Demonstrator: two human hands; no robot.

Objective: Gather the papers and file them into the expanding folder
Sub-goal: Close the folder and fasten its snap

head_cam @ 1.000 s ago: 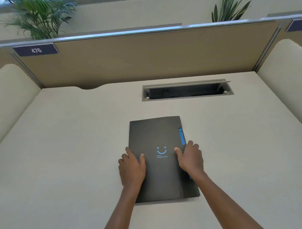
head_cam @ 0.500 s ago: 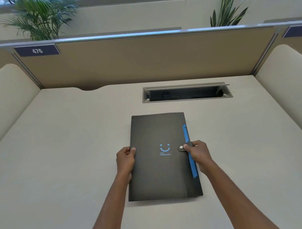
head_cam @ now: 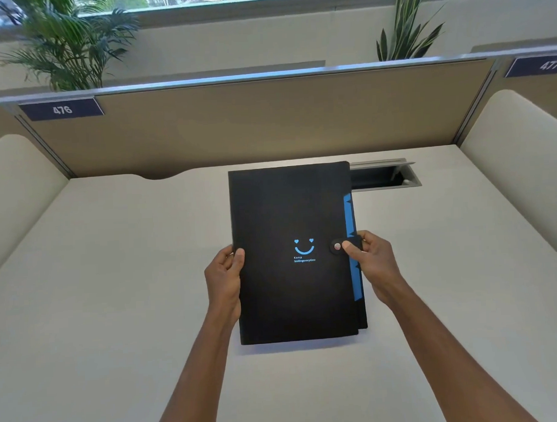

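A black expanding folder (head_cam: 280, 210) with a blue smile print and blue tabs along its right edge is held lifted off the desk, its far end raised toward me. My left hand (head_cam: 224, 276) grips its left edge, thumb on the cover. My right hand (head_cam: 372, 264) grips the right edge, thumb pressed on the strap beside the silver snap button (head_cam: 337, 246). The flap is fastened. No loose papers are in sight.
The pale desk (head_cam: 115, 279) is walled by a tan partition (head_cam: 267, 116) at the back and cream side panels. An open cable hatch (head_cam: 386, 175) sits behind the folder at the back right. Plants stand beyond the partition.
Both hands shifted from pressing on the cover to gripping its side edges. The strap got snapped shut, and the folder has risen off the desk toward me.
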